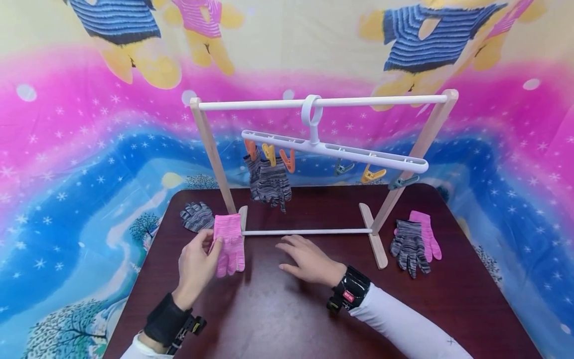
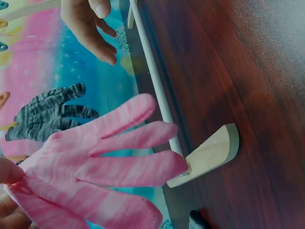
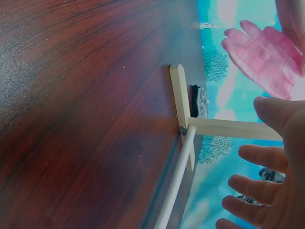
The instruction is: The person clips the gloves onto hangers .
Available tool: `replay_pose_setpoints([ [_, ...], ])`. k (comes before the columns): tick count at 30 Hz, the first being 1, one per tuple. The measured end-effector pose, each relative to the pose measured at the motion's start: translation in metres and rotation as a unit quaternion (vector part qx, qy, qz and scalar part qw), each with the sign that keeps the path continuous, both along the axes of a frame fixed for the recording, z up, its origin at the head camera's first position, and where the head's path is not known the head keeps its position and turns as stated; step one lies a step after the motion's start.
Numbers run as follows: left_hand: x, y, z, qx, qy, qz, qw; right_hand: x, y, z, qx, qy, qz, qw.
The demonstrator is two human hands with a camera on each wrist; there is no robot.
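Observation:
My left hand (image 1: 197, 262) pinches a pink knit glove (image 1: 229, 239) near its cuff, between thumb and fingers. The glove's fingers dangle downward in front of the rack's left foot; the left wrist view shows the pink glove (image 2: 109, 162) spread out. My right hand (image 1: 309, 259) is off to the right with fingers extended and nothing held, in front of the lower bar. Above, a white clip hanger (image 1: 336, 149) hangs tilted from the rack's top bar. Grey striped gloves (image 1: 271, 182) are clipped on its left half by orange and yellow pegs (image 1: 269, 154).
A grey striped glove (image 1: 197, 216) lies on the dark table (image 1: 269, 319) at left. At right, another grey glove (image 1: 409, 247) overlaps a pink one (image 1: 427, 234). More pegs (image 1: 373, 173) dangle from the hanger's right half. The wooden rack (image 1: 211, 149) stands across the table.

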State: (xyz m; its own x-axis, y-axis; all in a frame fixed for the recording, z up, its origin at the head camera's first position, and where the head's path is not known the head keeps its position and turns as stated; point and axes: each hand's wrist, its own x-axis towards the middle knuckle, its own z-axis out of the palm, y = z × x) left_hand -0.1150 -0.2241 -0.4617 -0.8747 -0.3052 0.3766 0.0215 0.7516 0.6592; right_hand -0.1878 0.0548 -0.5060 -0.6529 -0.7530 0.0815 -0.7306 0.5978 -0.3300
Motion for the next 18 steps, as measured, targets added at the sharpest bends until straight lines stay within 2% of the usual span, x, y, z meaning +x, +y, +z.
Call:
replay_pose_setpoints([
  [11,-0.011,0.013,-0.005,0.001,0.017,-0.038,0.9991,0.000,0.010,0.005,0.001,0.013,-0.015,1.000],
  [18,-0.018,0.024,0.000,-0.001,0.016,-0.056,0.9983,-0.002,0.018,0.000,0.007,0.014,-0.060,0.998],
])
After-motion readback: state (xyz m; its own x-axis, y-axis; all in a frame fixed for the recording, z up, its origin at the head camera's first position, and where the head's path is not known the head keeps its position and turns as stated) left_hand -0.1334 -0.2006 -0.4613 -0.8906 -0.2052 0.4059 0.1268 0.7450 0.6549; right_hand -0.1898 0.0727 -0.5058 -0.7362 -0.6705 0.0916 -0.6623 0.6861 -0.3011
